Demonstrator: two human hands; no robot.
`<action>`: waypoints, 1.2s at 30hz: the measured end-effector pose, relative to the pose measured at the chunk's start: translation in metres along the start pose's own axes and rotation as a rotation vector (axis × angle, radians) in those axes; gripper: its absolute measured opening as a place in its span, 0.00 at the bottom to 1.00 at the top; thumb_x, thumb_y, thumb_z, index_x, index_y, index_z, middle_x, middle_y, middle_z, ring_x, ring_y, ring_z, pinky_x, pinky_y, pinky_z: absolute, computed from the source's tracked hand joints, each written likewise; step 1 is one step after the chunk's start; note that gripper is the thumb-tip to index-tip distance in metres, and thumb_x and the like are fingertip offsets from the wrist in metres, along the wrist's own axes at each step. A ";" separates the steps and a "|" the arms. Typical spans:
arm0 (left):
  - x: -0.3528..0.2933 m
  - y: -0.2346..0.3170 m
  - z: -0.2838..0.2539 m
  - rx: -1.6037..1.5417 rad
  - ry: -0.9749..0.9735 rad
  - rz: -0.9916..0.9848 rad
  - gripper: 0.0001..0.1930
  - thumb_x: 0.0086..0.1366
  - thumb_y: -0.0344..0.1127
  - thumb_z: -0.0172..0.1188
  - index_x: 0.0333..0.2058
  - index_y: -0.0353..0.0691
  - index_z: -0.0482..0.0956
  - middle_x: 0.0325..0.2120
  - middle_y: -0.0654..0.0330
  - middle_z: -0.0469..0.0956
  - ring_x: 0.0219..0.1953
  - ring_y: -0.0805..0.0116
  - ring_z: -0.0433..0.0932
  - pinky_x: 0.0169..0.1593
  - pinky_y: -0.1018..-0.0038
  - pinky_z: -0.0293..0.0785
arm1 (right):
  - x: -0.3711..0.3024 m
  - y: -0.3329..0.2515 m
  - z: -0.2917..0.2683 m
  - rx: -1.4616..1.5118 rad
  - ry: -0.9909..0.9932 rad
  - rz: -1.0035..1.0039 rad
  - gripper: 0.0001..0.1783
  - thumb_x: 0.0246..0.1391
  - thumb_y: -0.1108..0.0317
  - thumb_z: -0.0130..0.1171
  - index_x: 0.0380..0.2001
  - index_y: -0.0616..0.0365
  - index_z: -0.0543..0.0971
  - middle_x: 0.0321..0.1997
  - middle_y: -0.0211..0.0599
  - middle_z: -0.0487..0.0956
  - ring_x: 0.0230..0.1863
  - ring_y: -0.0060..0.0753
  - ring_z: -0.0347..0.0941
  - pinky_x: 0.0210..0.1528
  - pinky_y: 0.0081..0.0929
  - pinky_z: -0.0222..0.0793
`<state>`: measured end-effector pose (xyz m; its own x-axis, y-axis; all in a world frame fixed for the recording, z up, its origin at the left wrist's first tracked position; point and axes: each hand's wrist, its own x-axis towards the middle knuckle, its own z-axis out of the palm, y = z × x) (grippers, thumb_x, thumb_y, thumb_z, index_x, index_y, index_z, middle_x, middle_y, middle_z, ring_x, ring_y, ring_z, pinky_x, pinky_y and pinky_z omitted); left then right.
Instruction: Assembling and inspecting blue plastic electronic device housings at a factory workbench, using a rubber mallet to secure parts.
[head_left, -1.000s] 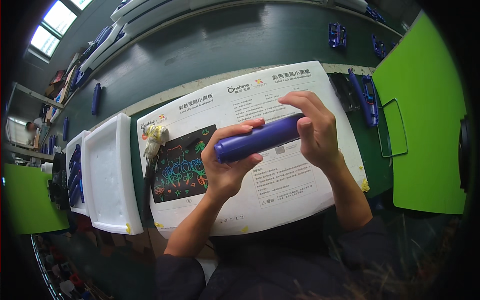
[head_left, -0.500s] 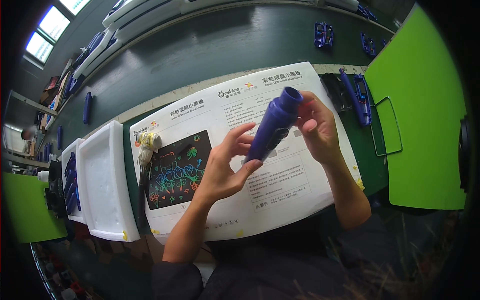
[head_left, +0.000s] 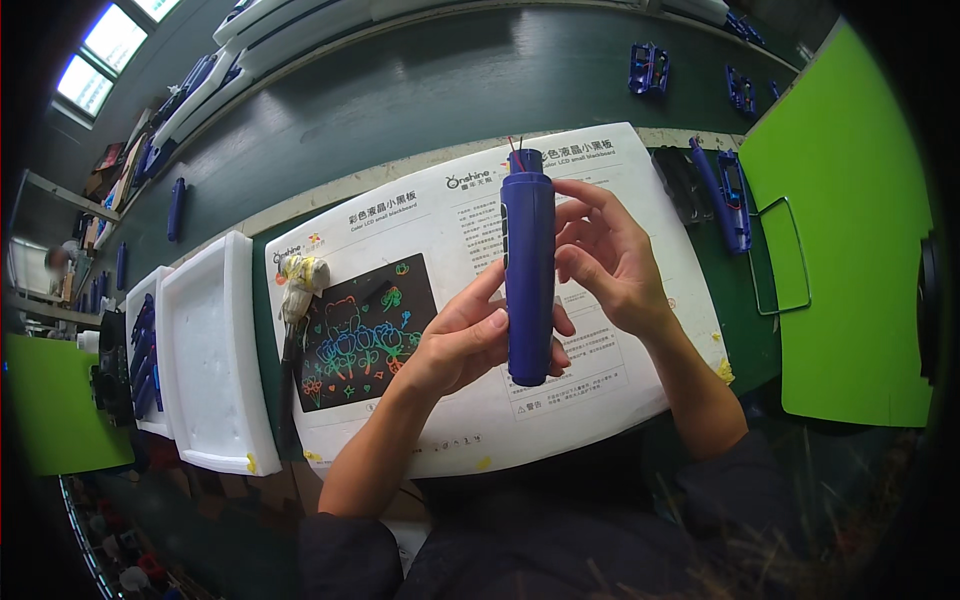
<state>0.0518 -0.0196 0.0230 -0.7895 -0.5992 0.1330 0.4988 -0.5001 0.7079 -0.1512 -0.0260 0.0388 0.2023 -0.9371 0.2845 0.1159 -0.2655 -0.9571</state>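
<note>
A dark blue plastic tube-shaped housing [head_left: 530, 280] stands nearly upright in front of me, over the printed sheet. Thin red and dark wires [head_left: 517, 150] poke out of its narrower top end. Black button-like parts run along its left edge. My left hand [head_left: 465, 340] is closed around the lower half, thumb in front and fingertips showing on the far side. Beside the upper right edge is my right hand [head_left: 620, 265], its fingers apart and half curled. Its index fingertip and thumb tip come up to the housing; whether they press on it I cannot tell.
A printed sheet [head_left: 470, 420] with a colourful drawing covers the green bench. On its left lie a tape-wrapped tool [head_left: 298, 295] and white foam trays [head_left: 215, 350]. Blue half-shells [head_left: 735, 205] and a wire frame [head_left: 785, 255] lie right, near a green panel [head_left: 850, 240].
The blue housing has swung from a slant to nearly upright, turning so that its black buttons face left. Wires now show at its top. My right hand has slipped off the neck.
</note>
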 end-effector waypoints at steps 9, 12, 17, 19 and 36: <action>-0.003 0.000 -0.007 0.608 0.344 0.332 0.40 0.63 0.39 0.63 0.67 0.38 0.48 0.55 0.49 0.68 0.58 0.60 0.68 0.59 0.63 0.69 | 0.001 -0.013 0.009 -0.466 -0.199 -0.254 0.35 0.51 0.72 0.65 0.62 0.63 0.64 0.49 0.44 0.74 0.45 0.37 0.74 0.48 0.32 0.73; -0.003 0.012 -0.012 0.574 0.296 0.402 0.34 0.61 0.38 0.66 0.60 0.32 0.62 0.56 0.52 0.67 0.59 0.62 0.67 0.58 0.64 0.70 | -0.005 -0.019 0.020 -0.458 -0.195 -0.245 0.32 0.49 0.72 0.67 0.58 0.64 0.68 0.48 0.46 0.73 0.45 0.39 0.74 0.46 0.31 0.73; -0.002 0.004 -0.002 0.640 0.303 0.519 0.30 0.53 0.20 0.66 0.54 0.33 0.66 0.54 0.50 0.67 0.57 0.61 0.70 0.58 0.66 0.71 | -0.006 -0.003 0.026 -0.638 0.094 -0.398 0.19 0.59 0.55 0.59 0.38 0.62 0.74 0.33 0.42 0.76 0.31 0.41 0.77 0.33 0.31 0.74; 0.003 -0.006 0.005 0.833 0.209 0.520 0.31 0.52 0.19 0.67 0.55 0.33 0.65 0.53 0.50 0.67 0.55 0.60 0.71 0.58 0.67 0.70 | -0.007 0.002 0.023 -0.705 0.169 -0.412 0.24 0.63 0.48 0.50 0.27 0.60 0.73 0.24 0.39 0.73 0.22 0.41 0.73 0.23 0.31 0.69; 0.006 -0.010 0.012 0.637 0.392 0.539 0.31 0.54 0.29 0.71 0.54 0.30 0.66 0.48 0.45 0.75 0.51 0.57 0.76 0.55 0.65 0.72 | -0.001 -0.001 0.017 -0.705 0.148 -0.342 0.24 0.65 0.56 0.48 0.18 0.60 0.71 0.18 0.41 0.69 0.17 0.42 0.68 0.20 0.33 0.63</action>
<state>0.0374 -0.0104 0.0252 -0.2722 -0.8781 0.3936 0.3812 0.2772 0.8820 -0.1347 -0.0206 0.0407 0.1293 -0.7848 0.6061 -0.5046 -0.5783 -0.6411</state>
